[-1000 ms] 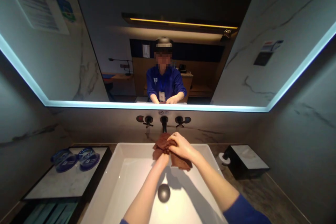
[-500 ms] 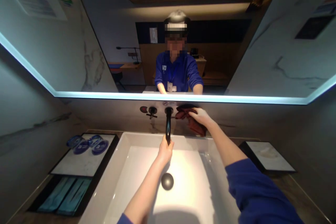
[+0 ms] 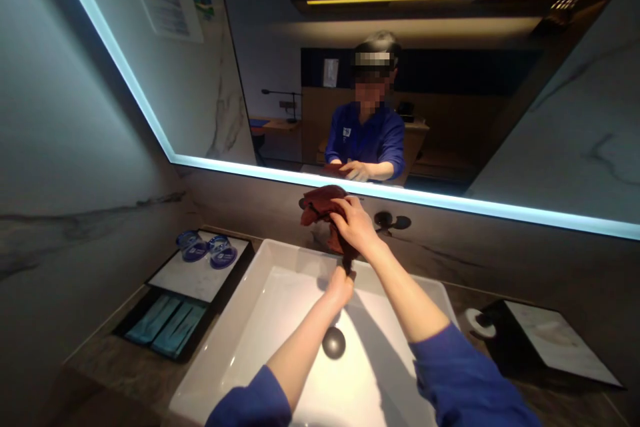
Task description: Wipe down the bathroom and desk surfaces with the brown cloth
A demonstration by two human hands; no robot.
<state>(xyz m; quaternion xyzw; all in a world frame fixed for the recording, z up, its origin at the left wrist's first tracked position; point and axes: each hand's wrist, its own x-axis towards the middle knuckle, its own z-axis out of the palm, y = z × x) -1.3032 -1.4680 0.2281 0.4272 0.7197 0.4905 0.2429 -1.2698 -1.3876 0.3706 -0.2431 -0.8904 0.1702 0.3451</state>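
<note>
My right hand (image 3: pixel 356 225) is closed on a dark red cloth (image 3: pixel 320 205) and presses it against the wall fittings just left of the black spout, under the mirror. The spout (image 3: pixel 349 268) is mostly hidden behind my hands. My left hand (image 3: pixel 340 288) is wrapped round the lower end of the spout, above the white basin (image 3: pixel 240 340). One black tap handle (image 3: pixel 384 219) shows to the right of my right hand. A round dark drain plug (image 3: pixel 333 342) sits in the basin bottom.
A lit mirror (image 3: pixel 450 93) fills the wall and reflects me. On the left, a tray (image 3: pixel 197 278) holds two wrapped glasses (image 3: pixel 207 248), with blue packets (image 3: pixel 167 325) in front. A black box (image 3: pixel 545 347) and a white holder (image 3: pixel 475 321) stand on the right counter.
My right hand has carried the cloth from the right tap handle across to the left side of the spout. My left hand stays on the spout. The view has swung leftwards.
</note>
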